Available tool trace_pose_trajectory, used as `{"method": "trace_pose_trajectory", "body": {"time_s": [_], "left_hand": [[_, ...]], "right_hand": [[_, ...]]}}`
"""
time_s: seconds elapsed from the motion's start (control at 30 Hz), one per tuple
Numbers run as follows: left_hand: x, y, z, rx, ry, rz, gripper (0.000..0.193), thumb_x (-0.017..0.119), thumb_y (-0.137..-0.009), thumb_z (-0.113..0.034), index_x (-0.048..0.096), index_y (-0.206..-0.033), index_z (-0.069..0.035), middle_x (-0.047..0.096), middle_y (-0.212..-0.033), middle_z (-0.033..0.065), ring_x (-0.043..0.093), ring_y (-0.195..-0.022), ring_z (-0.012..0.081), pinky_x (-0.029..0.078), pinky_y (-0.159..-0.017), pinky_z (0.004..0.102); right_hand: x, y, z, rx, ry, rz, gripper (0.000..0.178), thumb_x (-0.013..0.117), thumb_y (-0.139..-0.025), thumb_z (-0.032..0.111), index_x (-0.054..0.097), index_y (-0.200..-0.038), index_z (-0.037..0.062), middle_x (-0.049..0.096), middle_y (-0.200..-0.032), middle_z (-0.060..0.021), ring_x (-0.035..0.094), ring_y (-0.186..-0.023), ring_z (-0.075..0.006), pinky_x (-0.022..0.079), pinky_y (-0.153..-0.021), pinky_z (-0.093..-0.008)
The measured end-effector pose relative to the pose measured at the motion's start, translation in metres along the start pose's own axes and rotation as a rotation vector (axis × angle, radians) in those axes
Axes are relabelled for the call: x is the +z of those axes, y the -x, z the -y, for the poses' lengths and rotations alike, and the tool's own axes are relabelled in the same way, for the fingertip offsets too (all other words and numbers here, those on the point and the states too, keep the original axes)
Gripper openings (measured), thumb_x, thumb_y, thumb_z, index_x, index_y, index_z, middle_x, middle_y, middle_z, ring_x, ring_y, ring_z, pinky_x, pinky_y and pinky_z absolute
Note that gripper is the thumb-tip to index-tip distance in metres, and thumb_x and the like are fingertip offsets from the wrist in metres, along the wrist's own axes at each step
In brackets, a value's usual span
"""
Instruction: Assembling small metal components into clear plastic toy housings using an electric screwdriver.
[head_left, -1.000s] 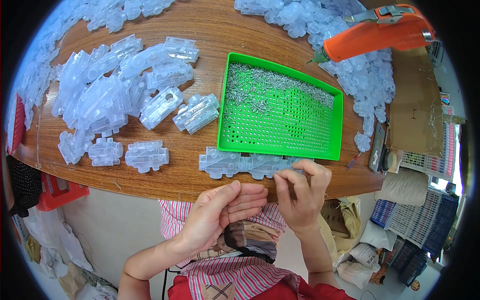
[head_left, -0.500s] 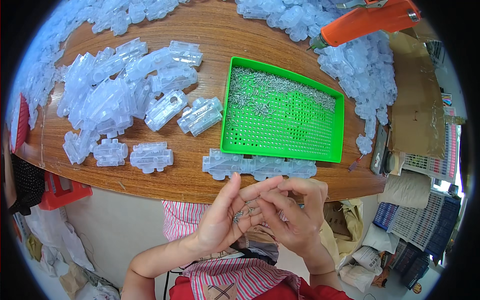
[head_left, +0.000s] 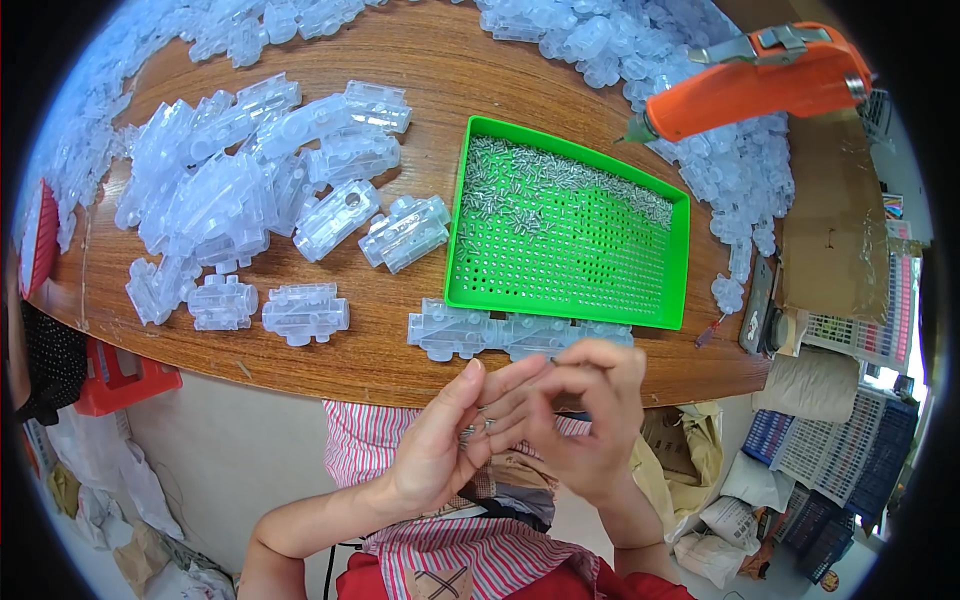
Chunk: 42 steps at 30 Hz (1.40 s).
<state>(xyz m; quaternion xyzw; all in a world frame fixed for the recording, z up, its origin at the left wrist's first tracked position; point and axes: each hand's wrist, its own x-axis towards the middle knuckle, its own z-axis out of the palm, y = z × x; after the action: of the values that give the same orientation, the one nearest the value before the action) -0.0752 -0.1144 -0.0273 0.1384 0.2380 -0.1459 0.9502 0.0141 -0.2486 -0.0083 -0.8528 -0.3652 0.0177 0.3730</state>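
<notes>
My left hand [head_left: 436, 432] is cupped palm up just in front of the table edge, with a few small metal screws [head_left: 468, 434] lying in its palm. Beside its fingertips, my right hand [head_left: 598, 425] is closed in a pinch, thumb and fingers bent together. Whatever it pinches is too small and blurred to make out. Just beyond both hands, clear plastic housings [head_left: 448, 330] lie in a row along the near side of a green perforated tray [head_left: 570, 313]. Many loose screws [head_left: 510, 190] are heaped toward the tray's far side.
More clear housings [head_left: 215, 195] are piled at left, with two standing apart nearer me. An orange electric screwdriver [head_left: 755, 95] hangs at upper right over another heap of clear parts [head_left: 740, 180]. A cardboard box [head_left: 835, 220] borders the table's right side; a red stool [head_left: 120, 380] is at lower left.
My right hand has shifted slightly up, its fingers curling more and drawing out of the left palm toward the left fingertips. The hanging screwdriver has swung a little to the right.
</notes>
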Motion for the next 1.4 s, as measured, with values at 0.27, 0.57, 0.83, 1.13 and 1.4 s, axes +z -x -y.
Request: {"method": "trace_pose_trajectory", "body": {"time_s": [0.27, 0.57, 0.83, 1.13, 1.4], "left_hand": [[-0.016, 0.021, -0.012, -0.002, 0.007, -0.037, 0.062, 0.023, -0.105, -0.042, 0.032, -0.145, 0.005, 0.038, -0.149, 0.0179, 0.039, -0.137, 0.026, 0.03, -0.116, 0.0391], [-0.02, 0.023, -0.02, 0.083, 0.092, -0.076, 0.06, 0.023, -0.106, -0.04, 0.034, -0.143, 0.005, 0.041, -0.147, 0.0185, 0.04, -0.137, 0.0252, 0.031, -0.116, 0.0393], [-0.022, 0.022, -0.02, 0.076, 0.119, -0.073, 0.06, 0.023, -0.106, -0.04, 0.034, -0.143, 0.005, 0.042, -0.146, 0.0187, 0.041, -0.136, 0.0252, 0.031, -0.115, 0.0391], [-0.012, 0.012, -0.026, -0.008, 0.241, 0.136, 0.079, 0.02, -0.1, -0.059, 0.024, -0.149, 0.002, 0.028, -0.155, 0.0147, 0.032, -0.141, 0.0226, 0.025, -0.117, 0.0374], [-0.005, 0.003, -0.018, -0.016, 0.192, 0.16, 0.074, 0.018, -0.101, -0.058, 0.028, -0.15, -0.003, 0.03, -0.155, 0.0108, 0.035, -0.138, 0.0195, 0.028, -0.114, 0.0341]], "right_hand": [[0.01, -0.019, -0.02, -0.132, 0.18, 0.052, 0.019, 0.074, -0.069, 0.004, 0.065, -0.085, 0.0103, 0.056, -0.098, -0.0061, 0.05, -0.091, -0.0253, 0.039, -0.08, -0.0357], [0.017, -0.02, -0.018, -0.171, 0.321, 0.052, 0.021, 0.074, -0.074, 0.008, 0.063, -0.091, 0.0123, 0.057, -0.103, -0.0027, 0.051, -0.094, -0.0256, 0.036, -0.08, -0.0395], [0.012, -0.021, -0.014, -0.207, 0.356, 0.105, 0.022, 0.071, -0.079, 0.006, 0.064, -0.099, 0.0117, 0.057, -0.103, -0.0045, 0.05, -0.094, -0.0267, 0.037, -0.08, -0.0402], [-0.009, -0.013, 0.014, -0.102, 0.041, 0.132, 0.026, 0.074, -0.076, 0.005, 0.07, -0.101, 0.0106, 0.055, -0.104, -0.0038, 0.05, -0.09, -0.0226, 0.04, -0.075, -0.0323], [-0.003, -0.008, 0.019, -0.171, 0.11, 0.169, 0.029, 0.076, -0.072, 0.01, 0.069, -0.1, 0.0134, 0.054, -0.106, -0.0022, 0.05, -0.093, -0.0213, 0.037, -0.082, -0.0365]]}}
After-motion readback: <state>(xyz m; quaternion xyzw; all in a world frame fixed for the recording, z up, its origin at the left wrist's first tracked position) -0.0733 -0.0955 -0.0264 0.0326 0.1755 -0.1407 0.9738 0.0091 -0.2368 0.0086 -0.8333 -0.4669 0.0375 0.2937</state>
